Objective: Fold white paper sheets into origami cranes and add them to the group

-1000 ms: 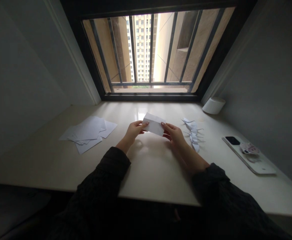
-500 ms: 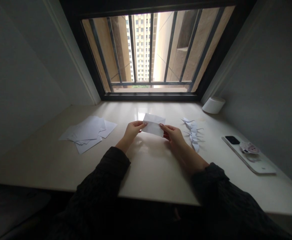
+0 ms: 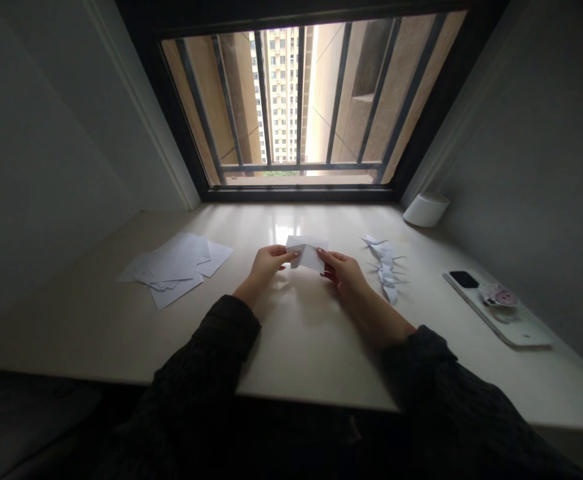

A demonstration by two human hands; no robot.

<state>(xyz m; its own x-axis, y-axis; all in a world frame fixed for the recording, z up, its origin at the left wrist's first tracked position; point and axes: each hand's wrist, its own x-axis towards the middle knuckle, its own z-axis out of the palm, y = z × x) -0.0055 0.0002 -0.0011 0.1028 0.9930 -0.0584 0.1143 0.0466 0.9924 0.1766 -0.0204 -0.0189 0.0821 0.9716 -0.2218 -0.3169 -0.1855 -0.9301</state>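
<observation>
A white sheet of paper (image 3: 307,243), creased down its middle, is held up over the pale counter by both hands. At its left edge, my left hand (image 3: 270,262) pinches it with the thumb on the near side. My right hand (image 3: 340,267) grips the opposite edge the same way, thumb in front and fingers behind. The sheet bends at the crease, so its two halves stand at an angle. Just right of my right hand, several folded paper cranes (image 3: 385,267) lie in a row.
A loose stack of white paper sheets (image 3: 176,260) lies to the left. On the right are a phone (image 3: 491,310) with a cartoon grip on its back and a white cylindrical object (image 3: 426,210) by the wall. A barred window (image 3: 298,193) closes off the far side.
The paper has gone from nearly flat to bent along its middle crease. Its top edge sits lower, and both hands have drawn slightly closer together.
</observation>
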